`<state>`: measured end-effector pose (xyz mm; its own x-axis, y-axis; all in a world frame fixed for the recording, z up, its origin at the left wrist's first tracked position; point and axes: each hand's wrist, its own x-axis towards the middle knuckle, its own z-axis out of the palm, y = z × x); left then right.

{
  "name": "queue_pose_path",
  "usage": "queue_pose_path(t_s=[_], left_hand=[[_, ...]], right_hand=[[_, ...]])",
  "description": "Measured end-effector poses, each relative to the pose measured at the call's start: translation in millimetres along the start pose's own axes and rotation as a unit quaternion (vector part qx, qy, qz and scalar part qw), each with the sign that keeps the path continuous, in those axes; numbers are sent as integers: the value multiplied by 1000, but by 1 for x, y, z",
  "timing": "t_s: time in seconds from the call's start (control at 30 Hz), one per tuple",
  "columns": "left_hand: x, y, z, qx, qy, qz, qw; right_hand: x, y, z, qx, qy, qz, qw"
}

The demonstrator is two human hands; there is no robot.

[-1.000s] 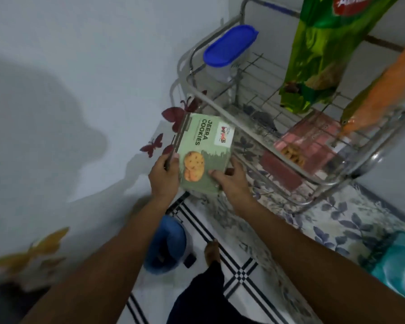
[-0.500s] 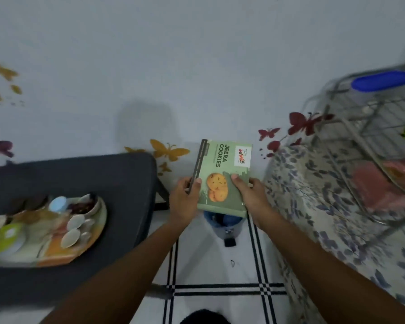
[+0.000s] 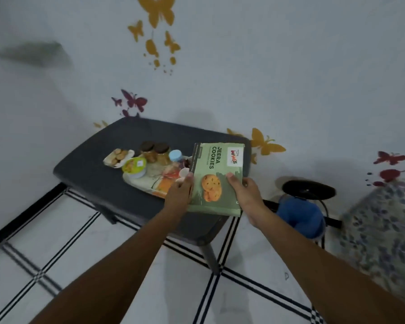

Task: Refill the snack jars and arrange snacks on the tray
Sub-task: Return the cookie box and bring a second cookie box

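I hold a green Jeera Cookies box (image 3: 216, 177) flat in front of me, above the right part of a dark table (image 3: 91, 169). My left hand (image 3: 179, 194) grips its left edge and my right hand (image 3: 244, 195) grips its right edge. On the table lies a patterned tray (image 3: 150, 183), partly hidden by the box. On or by the tray stand two dark-lidded jars (image 3: 154, 152), a blue-lidded jar (image 3: 175, 156) and a green-lidded tub (image 3: 134, 167). A small plate of cookies (image 3: 117, 156) lies at the tray's far left.
A black stool (image 3: 309, 189) with a blue object (image 3: 299, 217) under it stands right of the table. A floral-covered surface (image 3: 384, 220) fills the right edge. White tiled floor (image 3: 56, 242) lies below, and the wall behind carries butterfly stickers.
My view has swung left from the wire rack to the table and tray. Both hands carried the cookie box along, now above the table's right side.
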<state>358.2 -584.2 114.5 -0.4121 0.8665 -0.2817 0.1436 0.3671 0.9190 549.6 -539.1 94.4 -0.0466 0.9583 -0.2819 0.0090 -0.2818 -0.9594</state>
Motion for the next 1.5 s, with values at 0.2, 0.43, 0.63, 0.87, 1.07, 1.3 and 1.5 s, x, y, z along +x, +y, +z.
queue_pose_path(t_s=[0.2,0.43,0.63,0.87,1.07,1.3,1.5], left_hand=[[4,-52,-170,-244,-35,-218,944],[25,-83,-321,-283,31,-159,945],[72,-102,-385,-286,45,-164,943],[177,-102,-423,-242,39,-176,953],[301,-58,-458,-191,28,-179,965],[425,-28,-491,-209,14,-187,960],[522,-44,-501,-201,-19,-180,963]], right_hand=[[-28,9,176,2,-71,17,997],[-42,0,340,7,-116,23,993],[-15,0,425,-18,-140,15,990],[76,6,503,-11,-134,32,990],[178,-20,569,7,-122,52,991],[268,-46,640,10,-79,53,995],[327,-34,681,29,-18,106,994]])
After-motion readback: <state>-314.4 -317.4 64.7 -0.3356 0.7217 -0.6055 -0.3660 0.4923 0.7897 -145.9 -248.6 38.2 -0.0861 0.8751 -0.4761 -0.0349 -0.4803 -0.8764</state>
